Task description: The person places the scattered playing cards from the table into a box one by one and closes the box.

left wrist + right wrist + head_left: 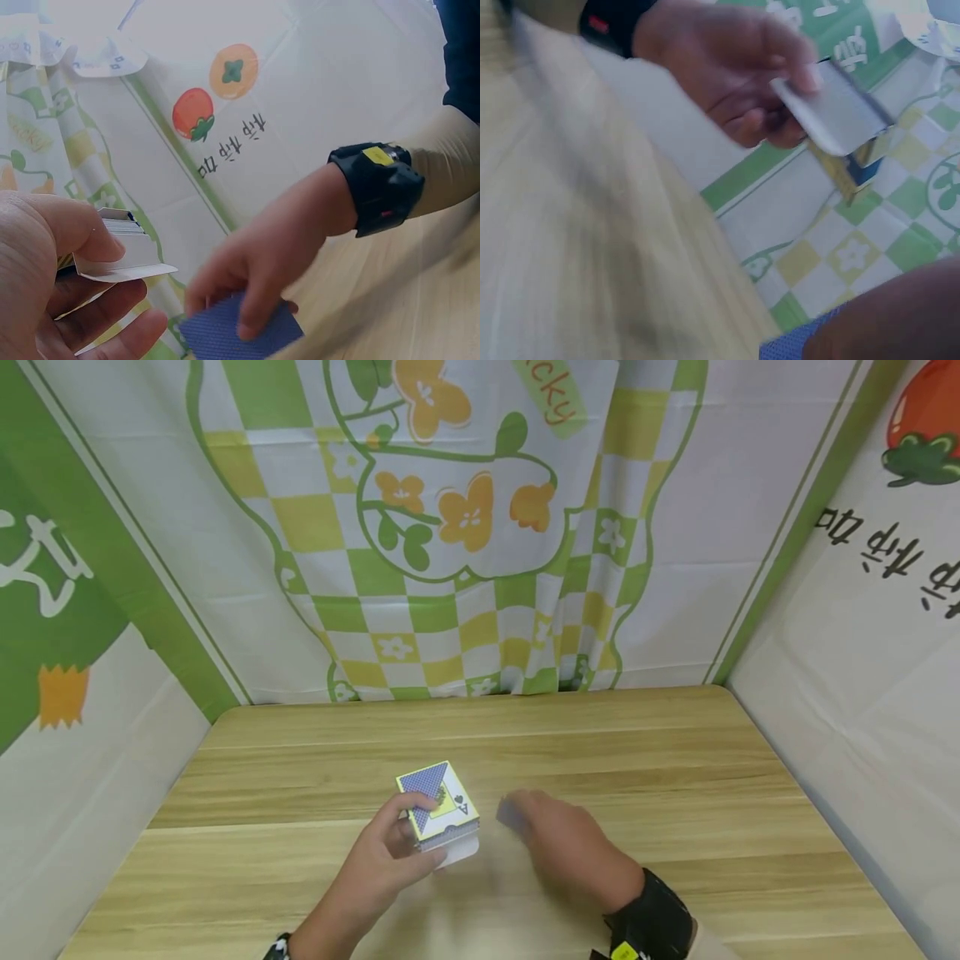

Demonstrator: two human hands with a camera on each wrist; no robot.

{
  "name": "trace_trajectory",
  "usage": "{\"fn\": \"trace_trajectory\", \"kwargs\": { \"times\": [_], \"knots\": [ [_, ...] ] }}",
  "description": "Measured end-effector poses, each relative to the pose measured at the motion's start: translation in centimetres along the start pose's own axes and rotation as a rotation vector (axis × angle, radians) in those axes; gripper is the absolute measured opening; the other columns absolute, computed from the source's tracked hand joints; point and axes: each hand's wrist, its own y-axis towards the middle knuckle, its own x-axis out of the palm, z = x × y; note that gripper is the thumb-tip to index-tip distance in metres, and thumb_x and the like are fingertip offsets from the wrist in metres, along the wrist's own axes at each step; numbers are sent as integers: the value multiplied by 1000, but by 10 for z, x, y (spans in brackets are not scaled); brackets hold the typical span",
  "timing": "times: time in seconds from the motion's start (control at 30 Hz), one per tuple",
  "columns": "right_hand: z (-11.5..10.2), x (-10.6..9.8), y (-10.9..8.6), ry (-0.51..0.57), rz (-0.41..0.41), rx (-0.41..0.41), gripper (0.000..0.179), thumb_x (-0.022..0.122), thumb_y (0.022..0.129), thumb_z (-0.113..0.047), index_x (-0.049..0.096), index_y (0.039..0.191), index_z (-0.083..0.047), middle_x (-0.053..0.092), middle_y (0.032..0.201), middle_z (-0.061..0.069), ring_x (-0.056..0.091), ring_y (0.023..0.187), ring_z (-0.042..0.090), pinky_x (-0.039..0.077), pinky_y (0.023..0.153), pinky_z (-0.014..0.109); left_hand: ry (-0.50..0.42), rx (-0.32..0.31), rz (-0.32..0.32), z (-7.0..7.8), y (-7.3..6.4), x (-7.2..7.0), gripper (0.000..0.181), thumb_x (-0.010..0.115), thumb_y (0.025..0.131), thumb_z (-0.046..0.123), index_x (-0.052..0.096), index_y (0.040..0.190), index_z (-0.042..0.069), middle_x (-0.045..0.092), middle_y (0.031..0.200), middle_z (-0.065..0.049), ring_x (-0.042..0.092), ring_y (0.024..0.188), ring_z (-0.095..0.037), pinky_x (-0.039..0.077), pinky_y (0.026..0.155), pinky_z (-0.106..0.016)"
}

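Note:
My left hand (375, 860) grips a playing card box (456, 793) with blue patterned and white faces, a yellow edge and a spade ace print. Its white flap (461, 850) hangs open at the end nearest me. Inside the box, the edges of stacked cards (120, 226) show in the left wrist view. To the right of the box, apart from it, my right hand (573, 843) pinches a blue-backed playing card (244, 328) between thumb and fingers. Whether this is one card or several I cannot tell. The right hand is blurred in the head view.
A wooden table (300, 760) lies under both hands. Behind it hangs a green and yellow checkered curtain (465, 635), with printed white cloth walls (847, 693) at the sides. A black wrist strap (652, 914) sits on the right wrist.

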Motion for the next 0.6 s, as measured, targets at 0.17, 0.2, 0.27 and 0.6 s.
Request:
{"fn": "trace_trajectory", "kwargs": {
  "times": [0.17, 0.2, 0.27, 0.6],
  "knots": [
    [-5, -16, 1, 215, 19, 83, 33, 63, 100, -20, 61, 131, -8, 70, 109, 6, 64, 92, 16, 55, 75, 36, -1, 8, -2, 1, 0, 0, 53, 73, 82, -4, 46, 127, 1, 66, 117, -25, 65, 103, -29, 60, 79, -35],
    [-7, -19, 1, 267, 28, 99, 34, 64, 100, -22, 61, 130, -7, 70, 107, 6, 64, 90, 15, 55, 72, 35, -2, 11, -4, 1, 0, 1, 53, 73, 82, -4, 45, 127, 1, 66, 116, -25, 66, 103, -29, 60, 79, -36],
    [-10, -25, 1, 386, 38, 143, 35, 64, 100, -27, 60, 129, -7, 69, 106, 7, 64, 88, 15, 56, 68, 33, -2, 15, -6, 1, 0, 1, 53, 73, 82, -5, 45, 127, 1, 66, 115, -25, 66, 102, -29, 60, 79, -36],
    [-22, -48, -9, 927, 31, 179, 41, 56, 105, -29, 53, 137, -4, 64, 83, 10, 52, 57, 14, 43, 45, 22, 10, -8, 20, 0, 0, 0, 54, 74, 82, -3, 47, 128, 3, 65, 118, -24, 64, 105, -28, 58, 82, -32]
  ]
}}
